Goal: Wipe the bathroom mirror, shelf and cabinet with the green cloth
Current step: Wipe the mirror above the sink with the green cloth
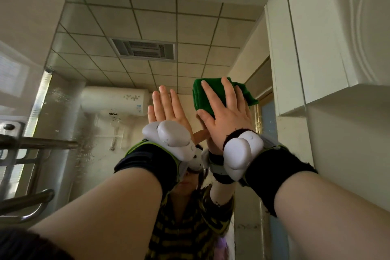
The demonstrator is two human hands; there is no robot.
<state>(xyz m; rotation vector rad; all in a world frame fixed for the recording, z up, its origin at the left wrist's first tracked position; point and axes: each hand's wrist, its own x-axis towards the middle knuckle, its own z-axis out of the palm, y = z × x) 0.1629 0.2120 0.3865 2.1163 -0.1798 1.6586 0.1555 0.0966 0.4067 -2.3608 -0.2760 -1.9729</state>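
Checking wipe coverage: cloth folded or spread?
Folded: the cloth shows thick stacked layers at its left edge, under the flat right hand.

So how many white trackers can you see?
2: the left-wrist tracker and the right-wrist tracker, below the green cloth. The white shape between them is a reflection.

Light: soft, diffuse daylight at a moderate level, no hard shadows. Brightest zone is the pale, washed-out window patch at the left edge, where detail is lost. The glossy white cabinet front is bright with a faint wavy sheen and a soft shadow under its lower edge. The reflected grey tiled ceiling is dimmer. The mirror glass carries spots and smears that haze the reflection. Wide-angle bowing: tile lines and cabinet edges curve near the borders. The chrome metal rail and dark sleeve are blurred; the folded dark green cloth is fairly sharp.
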